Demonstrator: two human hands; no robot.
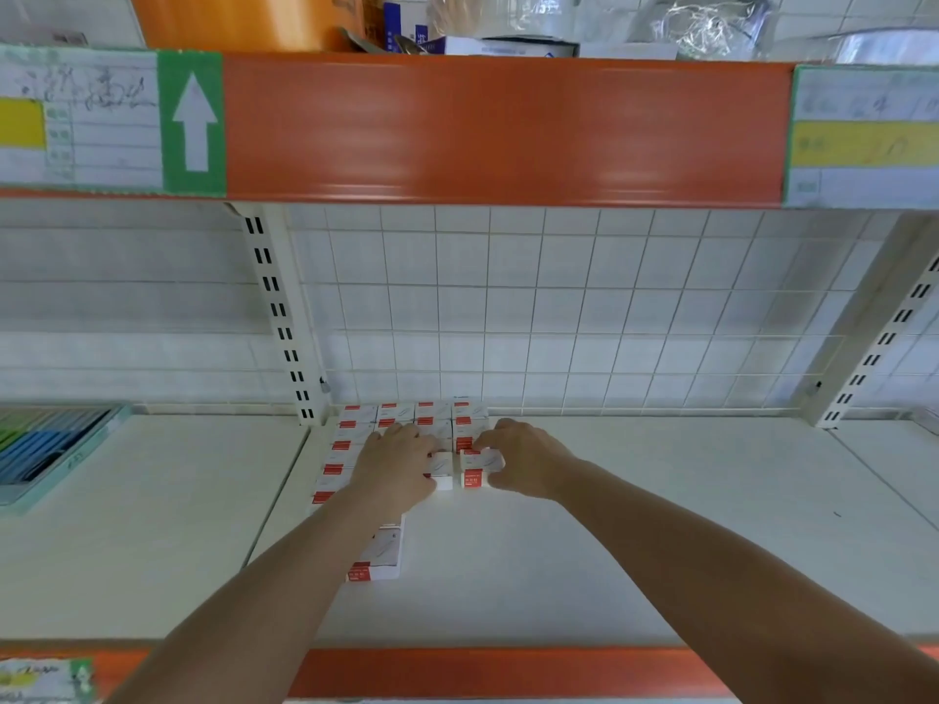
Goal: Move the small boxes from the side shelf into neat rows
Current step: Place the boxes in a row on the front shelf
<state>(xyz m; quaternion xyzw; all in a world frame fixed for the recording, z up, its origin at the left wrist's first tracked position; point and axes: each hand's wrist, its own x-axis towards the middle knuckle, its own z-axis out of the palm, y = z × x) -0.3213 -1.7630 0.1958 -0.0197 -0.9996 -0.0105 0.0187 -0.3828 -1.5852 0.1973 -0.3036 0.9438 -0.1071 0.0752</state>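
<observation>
Two hands work at the back of a white shelf [635, 525]. Left hand [394, 462] lies flat with straight fingers on the small boxes [401, 416], rowed against the tiled wall [559, 307]. Right hand [523, 457] curls round one box [477, 470] beside them. Another box [378, 556] sits nearer, partly under the left forearm. A tray [45, 449] stands far left.

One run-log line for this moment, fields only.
left hand: rests on box rows | right hand: grips small box | stray box: nearer front, apart
</observation>
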